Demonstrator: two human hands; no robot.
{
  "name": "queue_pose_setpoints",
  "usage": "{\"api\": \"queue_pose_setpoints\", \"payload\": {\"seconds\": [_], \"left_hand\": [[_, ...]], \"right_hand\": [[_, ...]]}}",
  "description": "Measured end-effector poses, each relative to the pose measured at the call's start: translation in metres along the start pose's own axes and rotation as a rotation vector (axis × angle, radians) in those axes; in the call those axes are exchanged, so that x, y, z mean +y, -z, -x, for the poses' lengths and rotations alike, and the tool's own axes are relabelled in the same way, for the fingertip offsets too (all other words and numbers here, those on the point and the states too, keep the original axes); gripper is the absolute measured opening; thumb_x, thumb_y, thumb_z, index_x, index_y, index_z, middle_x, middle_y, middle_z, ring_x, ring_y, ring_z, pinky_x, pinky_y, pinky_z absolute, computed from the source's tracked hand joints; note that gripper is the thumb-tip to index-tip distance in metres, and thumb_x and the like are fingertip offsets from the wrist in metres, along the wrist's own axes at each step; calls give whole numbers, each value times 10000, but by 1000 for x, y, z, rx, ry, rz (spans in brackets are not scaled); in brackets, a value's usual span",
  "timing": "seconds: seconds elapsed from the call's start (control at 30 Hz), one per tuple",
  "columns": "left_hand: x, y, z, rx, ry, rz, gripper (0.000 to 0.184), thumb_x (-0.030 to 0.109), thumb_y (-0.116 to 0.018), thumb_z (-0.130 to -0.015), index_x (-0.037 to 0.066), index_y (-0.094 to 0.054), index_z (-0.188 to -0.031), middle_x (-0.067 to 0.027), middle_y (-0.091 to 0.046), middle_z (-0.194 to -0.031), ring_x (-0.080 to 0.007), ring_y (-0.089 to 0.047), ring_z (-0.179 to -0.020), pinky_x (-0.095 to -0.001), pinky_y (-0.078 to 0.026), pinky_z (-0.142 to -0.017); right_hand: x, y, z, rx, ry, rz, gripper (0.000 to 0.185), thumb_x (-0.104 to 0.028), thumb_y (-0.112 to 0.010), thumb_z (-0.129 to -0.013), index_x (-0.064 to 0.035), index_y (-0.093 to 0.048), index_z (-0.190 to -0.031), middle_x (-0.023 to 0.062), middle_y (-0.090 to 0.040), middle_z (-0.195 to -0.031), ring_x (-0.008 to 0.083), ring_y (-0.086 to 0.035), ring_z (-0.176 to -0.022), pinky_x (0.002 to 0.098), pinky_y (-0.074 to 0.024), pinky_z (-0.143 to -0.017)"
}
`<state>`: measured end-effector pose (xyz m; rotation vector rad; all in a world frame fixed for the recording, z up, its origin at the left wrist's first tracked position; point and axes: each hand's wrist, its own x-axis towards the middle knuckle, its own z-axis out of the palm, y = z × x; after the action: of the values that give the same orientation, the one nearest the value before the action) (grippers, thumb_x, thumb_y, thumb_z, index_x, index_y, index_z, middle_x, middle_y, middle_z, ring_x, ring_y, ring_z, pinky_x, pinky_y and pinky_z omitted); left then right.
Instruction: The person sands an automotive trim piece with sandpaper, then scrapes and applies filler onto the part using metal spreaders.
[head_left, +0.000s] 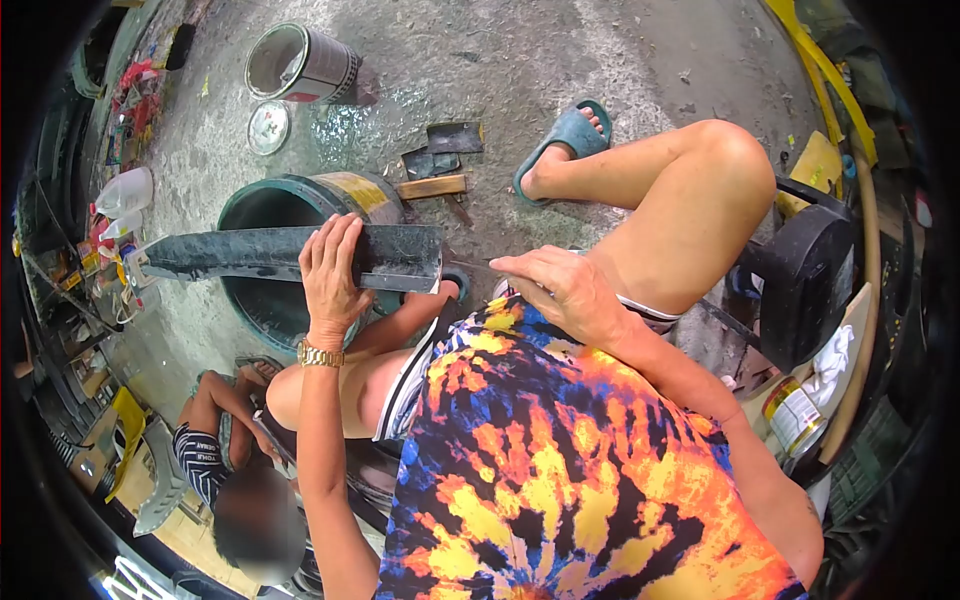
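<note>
My left hand [335, 270], with a gold-coloured watch at the wrist, is closed over a long black plastic strip [235, 252] with an angled profile. The strip lies across the mouth of a big dark green bucket [262, 305], its blunt end towards my right hand. Just past that end is my right hand [555, 278], fingers drawn together above my lap. A thin, dark sliver seems to run from its fingertips towards the strip; what it is I cannot make out.
A paint pail [330, 65] stands near a round lid [269, 128] on wet concrete. Black scraps [455, 137] and a wooden piece [432, 187] lie beyond the bucket. Another person [215, 435] crouches at lower left. A tin can [795, 415] is at right, plastic jugs [125, 192] left.
</note>
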<state>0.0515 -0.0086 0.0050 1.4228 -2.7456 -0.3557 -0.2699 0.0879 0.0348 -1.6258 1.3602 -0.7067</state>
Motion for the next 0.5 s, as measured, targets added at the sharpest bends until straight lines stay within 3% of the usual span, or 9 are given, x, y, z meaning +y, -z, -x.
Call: {"api": "queue_pose_setpoints", "payload": {"seconds": [0.1,0.2,0.3,0.4,0.5], "left_hand": [[-1,-5,5,43,-1,-47,813,272,-710,-676,102,-453,-1429,-72,-511,-1427,-292,-445,-1362,-449,-290,-1139],[-2,-10,8,86,-13,-46,812,267,-704,-676,103,-454,-1431,-74,-514,-1425,-288,-444,-1364,-450,-289,-1141],[-2,-10,12,107,-16,-47,816,258,-705,-669,106,-452,-1430,-75,-516,-1424,-289,-444,-1365,-453,-286,-1143],[0,-13,15,121,-10,-39,815,252,-702,-668,113,-447,-1429,-76,-508,-1434,-294,-435,-1372,-458,-279,-1147],[3,-14,15,139,3,-23,817,243,-701,-666,121,-438,-1430,-77,-501,-1440,-298,-426,-1378,-461,-272,-1152]], "right_hand": [[0,1,-4,-6,132,73,347,-12,-695,-799,-60,-675,-1142,103,-700,-929,272,-663,-821,357,-538,-739],[-2,1,-2,-30,142,131,342,-71,-664,-817,-95,-668,-1158,69,-705,-968,250,-642,-841,358,-541,-754],[-8,3,-3,-74,139,104,309,-78,-654,-848,-73,-654,-1158,76,-705,-983,297,-647,-807,371,-546,-749],[-1,-2,-5,-21,-97,-70,259,-119,-670,-895,-43,-623,-1138,59,-705,-928,240,-657,-729,333,-547,-662],[7,7,-17,9,-547,-757,274,-183,-697,-920,-34,-592,-1125,31,-683,-870,137,-638,-666,271,-513,-553]]}}
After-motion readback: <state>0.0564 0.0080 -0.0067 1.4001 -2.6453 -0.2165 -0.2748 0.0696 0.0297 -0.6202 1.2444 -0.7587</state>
